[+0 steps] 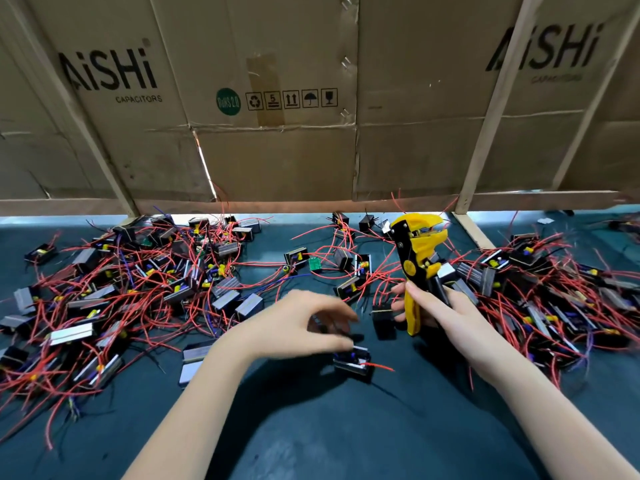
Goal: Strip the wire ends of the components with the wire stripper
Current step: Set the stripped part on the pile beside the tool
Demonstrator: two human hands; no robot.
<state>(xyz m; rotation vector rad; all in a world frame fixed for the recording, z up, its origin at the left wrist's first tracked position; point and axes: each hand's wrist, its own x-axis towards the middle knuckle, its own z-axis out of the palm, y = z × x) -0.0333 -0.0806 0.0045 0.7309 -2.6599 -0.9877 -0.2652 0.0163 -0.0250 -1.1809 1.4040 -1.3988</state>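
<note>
My right hand [440, 313] grips the handles of a yellow and black wire stripper [417, 258], held upright with its jaws pointing up and to the right. My left hand [298, 323] hovers blurred over the mat with fingers loosely spread and holds nothing. Just below its fingertips lies a black component [353, 363] with a red wire sticking out to the right. Another black component [383, 320] stands between the two hands.
Large heaps of components with red wires [114, 289] cover the dark green mat [346, 427] on the left and on the right [540, 296]. A few more lie in the middle at the back. Cardboard panels [277, 133] on wooden slats wall off the rear.
</note>
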